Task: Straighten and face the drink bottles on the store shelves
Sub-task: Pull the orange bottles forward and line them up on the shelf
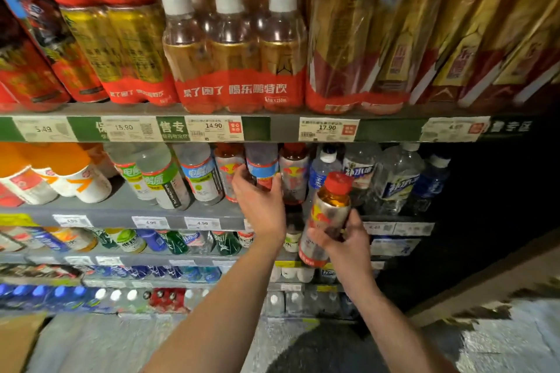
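Note:
My right hand [344, 241] grips a red-capped amber drink bottle [328, 209], held tilted in front of the shelves, off the shelf. My left hand [260, 198] reaches into the second shelf [121, 212] and wraps around a blue-labelled bottle [262, 165] that stands between two red-capped bottles [295, 174]. To the left on that shelf stand clear bottles with green and blue labels [157, 175]. To the right stand clear water bottles with blue labels [397, 179].
The top shelf [281, 130] carries shrink-wrapped multipacks [236, 51] of gold-and-red drinks, with price tags on its edge. Orange-capped white bottles [69, 175] stand at the far left. Lower shelves hold several small bottles. A cardboard box [18, 342] sits on the floor at the lower left.

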{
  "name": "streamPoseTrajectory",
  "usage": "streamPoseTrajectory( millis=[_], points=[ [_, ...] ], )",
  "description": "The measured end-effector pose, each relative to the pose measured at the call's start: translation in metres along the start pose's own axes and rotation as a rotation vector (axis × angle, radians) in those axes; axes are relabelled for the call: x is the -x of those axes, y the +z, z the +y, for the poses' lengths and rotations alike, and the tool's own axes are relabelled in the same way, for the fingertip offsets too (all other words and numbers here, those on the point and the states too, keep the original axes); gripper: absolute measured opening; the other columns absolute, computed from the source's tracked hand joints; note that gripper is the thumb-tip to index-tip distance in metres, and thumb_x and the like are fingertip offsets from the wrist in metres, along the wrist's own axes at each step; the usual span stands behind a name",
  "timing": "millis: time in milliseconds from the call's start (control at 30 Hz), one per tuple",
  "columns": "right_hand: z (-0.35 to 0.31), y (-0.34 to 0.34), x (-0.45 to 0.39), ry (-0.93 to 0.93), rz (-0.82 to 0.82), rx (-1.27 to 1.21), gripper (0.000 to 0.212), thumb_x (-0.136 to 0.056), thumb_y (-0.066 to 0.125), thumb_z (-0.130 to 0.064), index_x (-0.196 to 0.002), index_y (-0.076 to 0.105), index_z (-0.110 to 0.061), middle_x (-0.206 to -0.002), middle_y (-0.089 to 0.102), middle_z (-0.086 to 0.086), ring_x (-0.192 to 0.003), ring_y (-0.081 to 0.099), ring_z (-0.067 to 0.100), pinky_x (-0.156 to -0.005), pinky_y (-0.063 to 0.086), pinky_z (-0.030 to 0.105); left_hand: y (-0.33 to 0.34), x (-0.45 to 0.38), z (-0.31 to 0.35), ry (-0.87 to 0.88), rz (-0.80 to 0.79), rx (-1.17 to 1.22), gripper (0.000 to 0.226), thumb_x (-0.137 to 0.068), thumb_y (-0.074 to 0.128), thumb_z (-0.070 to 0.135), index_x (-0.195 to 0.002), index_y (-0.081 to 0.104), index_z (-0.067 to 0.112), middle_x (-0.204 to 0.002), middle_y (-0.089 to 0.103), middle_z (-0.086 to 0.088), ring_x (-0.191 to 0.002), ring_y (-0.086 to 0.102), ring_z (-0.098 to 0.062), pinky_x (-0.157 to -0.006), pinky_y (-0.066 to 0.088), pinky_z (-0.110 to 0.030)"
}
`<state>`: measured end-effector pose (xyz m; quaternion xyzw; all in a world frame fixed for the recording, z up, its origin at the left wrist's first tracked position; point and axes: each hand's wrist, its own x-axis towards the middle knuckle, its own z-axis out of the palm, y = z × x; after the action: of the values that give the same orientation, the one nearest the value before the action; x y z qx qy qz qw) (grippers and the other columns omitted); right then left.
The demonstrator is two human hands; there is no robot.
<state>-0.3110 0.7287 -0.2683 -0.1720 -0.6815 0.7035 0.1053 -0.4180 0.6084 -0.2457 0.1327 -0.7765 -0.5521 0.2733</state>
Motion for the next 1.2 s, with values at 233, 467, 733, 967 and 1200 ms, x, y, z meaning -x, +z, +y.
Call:
streamPoseTrajectory(
  millis=[233, 467, 733, 967, 1200],
  points=[
    [-0.004, -0.005, -0.003, -0.014, -0.034, -0.07, 0.056, -0.073, 0.083, 0.001, -0.117, 0.06, -0.024, -0.106, 0.072, -0.004, -0.089, 0.069, 0.0, -0.081, 0.057, 0.028, 0.002, 0.001, 0.002, 0.068, -0.039, -0.126, 0.063, -0.084, 0.079, 0.023, -0.135, 0.048, 0.005, -0.127, 0.051, -0.014, -0.124, 0.048, -0.031, -0.105, 0.041, -0.04],
    [0.002, -0.008, -0.003, 0.016, -0.114, -0.118, 0.055, -0.073, 0.085, -0.005, -0.114, 0.061, -0.032, -0.107, 0.073, -0.008, -0.1, 0.07, 0.008, -0.077, 0.057, 0.023, 0.0, 0.008, 0.0, 0.044, -0.029, -0.069, 0.062, -0.083, 0.081, 0.03, -0.131, 0.047, 0.01, -0.125, 0.057, -0.006, -0.113, 0.059, -0.023, -0.09, 0.051, -0.036],
    [0.007, -0.012, -0.004, 0.02, -0.145, -0.072, 0.06, -0.071, 0.087, -0.006, -0.122, 0.059, -0.023, -0.119, 0.07, -0.002, -0.107, 0.067, 0.008, -0.077, 0.056, 0.017, -0.007, -0.01, -0.007, 0.023, -0.097, -0.078, 0.078, -0.074, 0.086, 0.034, -0.136, 0.043, 0.015, -0.136, 0.057, -0.001, -0.122, 0.058, -0.015, -0.098, 0.051, -0.033],
    [-0.003, 0.013, -0.001, -0.082, -0.096, -0.013, 0.058, -0.071, 0.087, -0.004, -0.115, 0.059, -0.029, -0.113, 0.07, -0.011, -0.106, 0.066, 0.004, -0.093, 0.053, 0.027, -0.029, -0.002, -0.022, 0.136, -0.132, 0.01, 0.07, -0.068, 0.085, 0.03, -0.128, 0.051, 0.017, -0.116, 0.051, 0.006, -0.11, 0.054, -0.008, -0.094, 0.051, -0.037],
    [-0.021, 0.064, -0.018, -0.126, 0.022, 0.056, 0.056, -0.071, 0.086, -0.002, -0.109, 0.056, -0.031, -0.113, 0.067, -0.011, -0.099, 0.067, 0.0, -0.086, 0.054, 0.021, -0.08, -0.009, -0.045, -0.003, -0.112, 0.162, 0.093, -0.062, 0.083, 0.053, -0.139, 0.047, 0.014, -0.134, 0.056, -0.005, -0.129, 0.053, -0.022, -0.109, 0.046, -0.048]
  ],
)
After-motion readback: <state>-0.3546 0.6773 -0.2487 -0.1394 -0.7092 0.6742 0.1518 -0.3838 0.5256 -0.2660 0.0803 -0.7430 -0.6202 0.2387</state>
